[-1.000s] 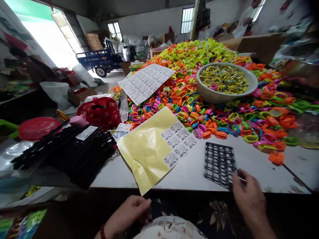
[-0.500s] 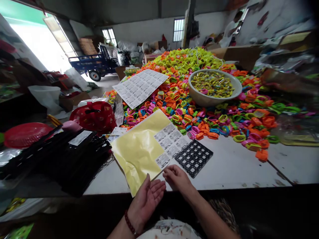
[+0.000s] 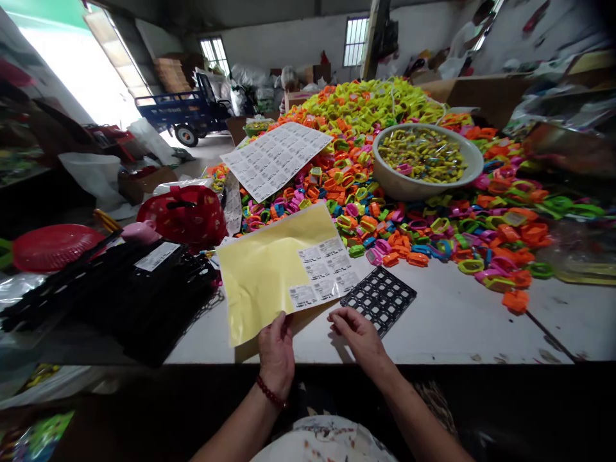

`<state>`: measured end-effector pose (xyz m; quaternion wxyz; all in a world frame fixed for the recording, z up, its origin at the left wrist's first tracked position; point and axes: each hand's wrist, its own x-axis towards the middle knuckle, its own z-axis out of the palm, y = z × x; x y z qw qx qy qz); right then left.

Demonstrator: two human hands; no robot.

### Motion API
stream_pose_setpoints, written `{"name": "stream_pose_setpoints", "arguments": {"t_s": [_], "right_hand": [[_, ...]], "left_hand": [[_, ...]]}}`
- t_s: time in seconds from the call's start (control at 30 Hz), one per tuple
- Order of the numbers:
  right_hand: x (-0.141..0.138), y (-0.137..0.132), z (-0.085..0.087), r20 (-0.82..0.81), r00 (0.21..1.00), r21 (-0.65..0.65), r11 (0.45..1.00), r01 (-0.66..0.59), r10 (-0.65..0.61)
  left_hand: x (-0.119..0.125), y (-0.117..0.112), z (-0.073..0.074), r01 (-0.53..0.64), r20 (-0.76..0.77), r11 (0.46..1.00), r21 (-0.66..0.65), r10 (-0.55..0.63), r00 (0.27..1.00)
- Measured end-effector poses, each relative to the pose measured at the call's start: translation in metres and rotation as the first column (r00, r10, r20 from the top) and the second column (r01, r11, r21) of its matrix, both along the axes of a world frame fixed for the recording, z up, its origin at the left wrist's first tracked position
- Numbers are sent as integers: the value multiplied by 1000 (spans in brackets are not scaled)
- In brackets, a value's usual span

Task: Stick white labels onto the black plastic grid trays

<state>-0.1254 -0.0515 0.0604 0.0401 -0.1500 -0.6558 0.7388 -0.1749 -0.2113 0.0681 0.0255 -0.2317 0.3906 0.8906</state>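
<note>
My left hand point(image 3: 277, 351) pinches the lower edge of a yellow-backed sticker sheet point(image 3: 262, 266) between thumb and fingers, and that edge is raised off the table. Several white printed labels point(image 3: 320, 273) remain on the sheet's right part. Just right of the sheet is my right hand point(image 3: 359, 335), thumb and fingertips pressed together; whatever they hold, if anything, is too small to make out. Beyond that hand a black plastic grid point(image 3: 382, 296) lies flat on the table, partly covered by the fingers.
A heap of colourful plastic toy watches point(image 3: 346, 186) spreads across the white table point(image 3: 447, 321). On it rest a full label sheet point(image 3: 276, 157) and a bowl point(image 3: 428, 183) of small yellow pieces. Stacked black grids point(image 3: 158, 301), a red bag point(image 3: 185, 215) and a red lid point(image 3: 58, 247) are at left.
My left hand has gone from open, palm up, to gripping the sticker sheet's lower edge. The sheet has turned and its near edge has risen. My right hand has moved slightly right.
</note>
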Motion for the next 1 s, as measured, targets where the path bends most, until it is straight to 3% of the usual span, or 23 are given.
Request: {"name": "stream_pose_setpoints", "arguments": {"t_s": [0.07, 0.17, 0.27, 0.4, 0.63, 0.77, 1.0], "right_hand": [[-5, 1, 10, -105, 994, 192, 981, 1, 19], [-15, -9, 21, -253, 962, 409, 912, 7, 106], [-25, -27, 23, -340, 918, 524, 852, 4, 205], [-34, -44, 14, -356, 897, 667, 743, 50, 260], [-36, -49, 4, -340, 893, 785, 611, 97, 294], [-35, -50, 3, -355, 886, 814, 565, 136, 299], [-31, -47, 11, -365, 884, 819, 553, 156, 292]], "left_hand": [[-7, -1, 2, -47, -31, 999, -6, 47, 998], [-13, -3, 2, -36, 5, 999, -29, 36, 999], [-15, -3, 0, 9, 32, 999, -33, -8, 999], [-12, -3, -5, 50, 45, 999, -18, -49, 998], [-5, 0, -10, 69, -36, 998, 3, -69, 997], [-5, 1, -8, 50, -142, 999, -8, -51, 988], [-4, -5, -2, 146, -76, 939, -312, -178, 981]]}}
